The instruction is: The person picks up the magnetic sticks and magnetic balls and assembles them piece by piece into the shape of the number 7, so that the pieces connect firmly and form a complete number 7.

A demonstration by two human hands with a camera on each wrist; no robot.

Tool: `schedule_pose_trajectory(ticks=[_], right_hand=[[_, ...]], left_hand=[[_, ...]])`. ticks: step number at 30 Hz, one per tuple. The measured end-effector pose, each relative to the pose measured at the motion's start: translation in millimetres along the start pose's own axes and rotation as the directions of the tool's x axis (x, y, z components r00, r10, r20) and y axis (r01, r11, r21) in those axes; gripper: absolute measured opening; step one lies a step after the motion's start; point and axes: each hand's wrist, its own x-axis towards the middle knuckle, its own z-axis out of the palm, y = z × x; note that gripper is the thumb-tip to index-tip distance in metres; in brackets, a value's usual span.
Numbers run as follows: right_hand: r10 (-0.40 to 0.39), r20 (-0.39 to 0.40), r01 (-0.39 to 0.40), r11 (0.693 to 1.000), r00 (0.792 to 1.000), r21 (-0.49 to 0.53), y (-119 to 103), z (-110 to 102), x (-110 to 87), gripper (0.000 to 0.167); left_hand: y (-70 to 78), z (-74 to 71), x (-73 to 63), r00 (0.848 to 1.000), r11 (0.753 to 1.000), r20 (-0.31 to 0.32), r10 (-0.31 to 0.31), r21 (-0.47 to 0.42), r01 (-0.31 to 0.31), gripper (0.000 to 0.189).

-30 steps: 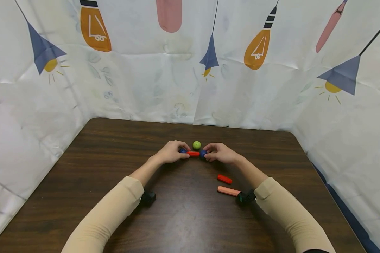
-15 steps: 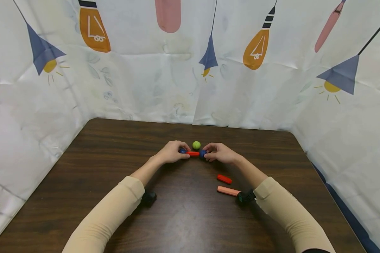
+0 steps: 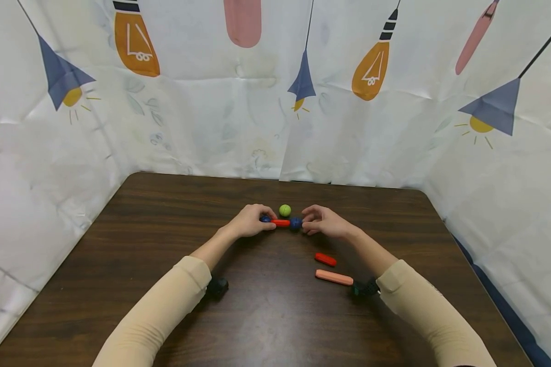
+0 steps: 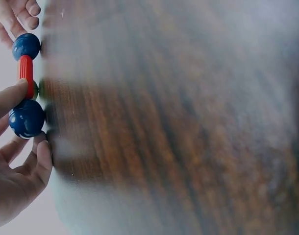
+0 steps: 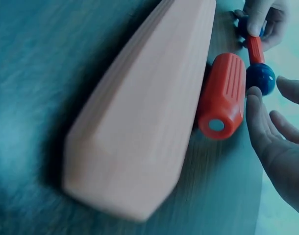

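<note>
A red magnetic building rod lies between two blue balls, joined end to end with them near the table's far side. My left hand holds the left blue ball, its thumb pressing the rod's near end and its fingers around the ball. The right blue ball sits at the rod's other end. Beside that ball my right hand has its fingers spread and slightly bent, with nothing held. In the right wrist view, the fingertips are right at the ball.
A yellow-green ball sits just behind the rod. Nearer, below the right hand, lie a loose red rod with a grey disc in its end and a longer peach rod. A patterned white curtain surrounds the dark wooden table.
My right hand has let go of the right blue ball and moved slightly to the right, its fingers opening. The left hand keeps its hold, nearly still.
</note>
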Motion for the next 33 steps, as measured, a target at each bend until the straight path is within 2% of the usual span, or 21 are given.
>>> schedule_pose_trajectory(ticks=[16,26,33], right_hand=[[0.010,0.017,-0.008,0.997,1.000,-0.078,2.8,-5.6,-42.2,0.033],[0.034,-0.008,-0.034,0.991,0.999,-0.132,11.8,-13.6,-67.4,0.031],[0.063,-0.006,-0.064,0.985,0.998,-0.159,14.7,-15.3,-77.3,0.029]], left_hand=[[0.7,0.1,-1.7,1.000,1.000,-0.005,-0.008,-0.016,0.008,0.016],[1.4,-0.6,-1.5,1.000,1.000,-0.011,0.003,-0.013,-0.003,0.017],[0.2,-0.1,-0.1,1.000,1.000,-0.006,-0.002,-0.016,0.001,0.017]])
